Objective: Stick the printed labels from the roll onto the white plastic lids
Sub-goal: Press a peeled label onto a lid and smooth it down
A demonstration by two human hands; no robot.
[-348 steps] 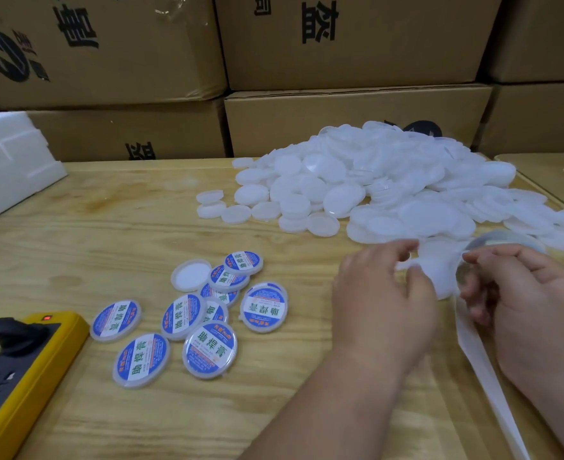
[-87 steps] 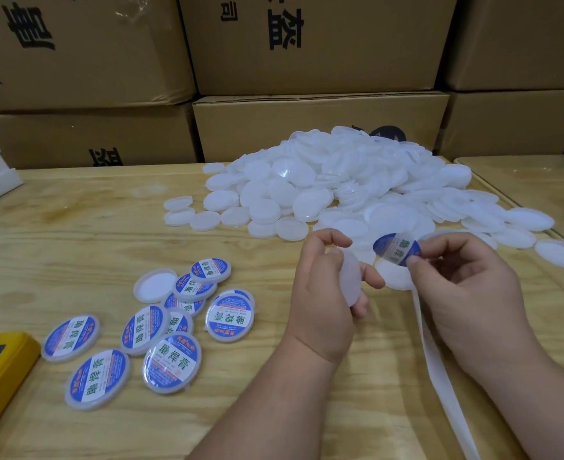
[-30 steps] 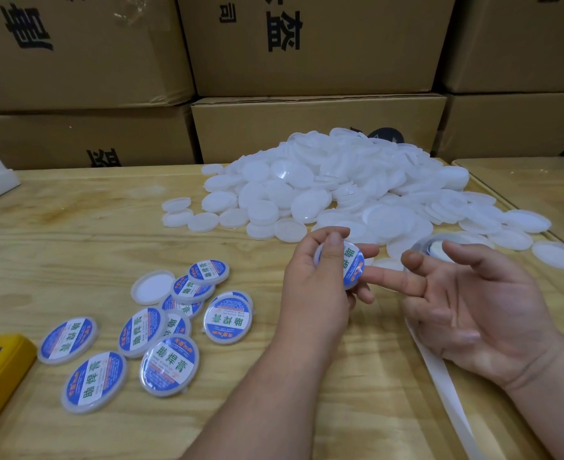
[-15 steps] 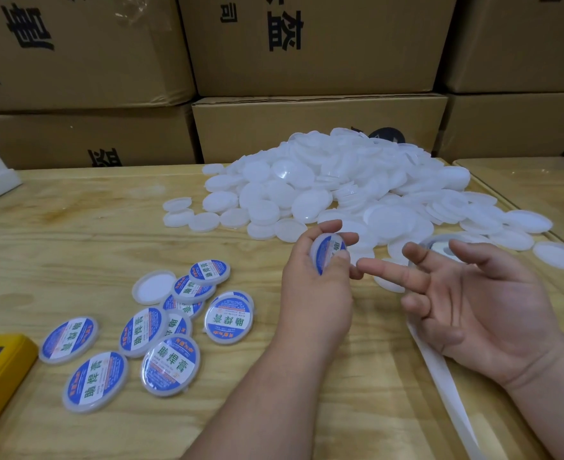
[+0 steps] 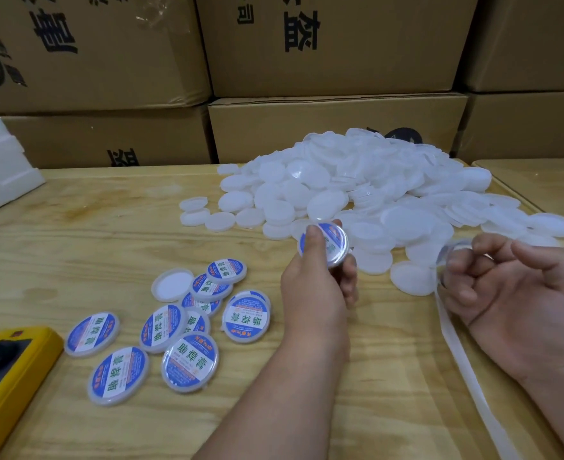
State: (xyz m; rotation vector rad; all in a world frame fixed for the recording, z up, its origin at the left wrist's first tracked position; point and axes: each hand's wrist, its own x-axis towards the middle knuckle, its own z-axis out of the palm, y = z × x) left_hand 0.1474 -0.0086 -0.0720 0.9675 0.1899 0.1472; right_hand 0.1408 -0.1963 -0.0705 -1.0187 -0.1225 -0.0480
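Note:
My left hand grips a white lid with a blue and white label on it, held tilted above the table, thumb pressing on the label's face. My right hand lies palm up to the right, its fingers curled into the translucent label roll. A white backing strip trails from the roll toward the near right. A big heap of blank white lids lies behind both hands. Several labelled lids lie in a loose cluster at the left, with one blank lid upturned among them.
The wooden table is backed by stacked cardboard boxes. A yellow device sits at the near left corner. White foam blocks stand at the far left. A second table edge shows at the far right.
My left hand has turned the labelled lid so that its face shows, thumb on the label. My right hand's straight fingers have drawn away from the lid and curled at the roll.

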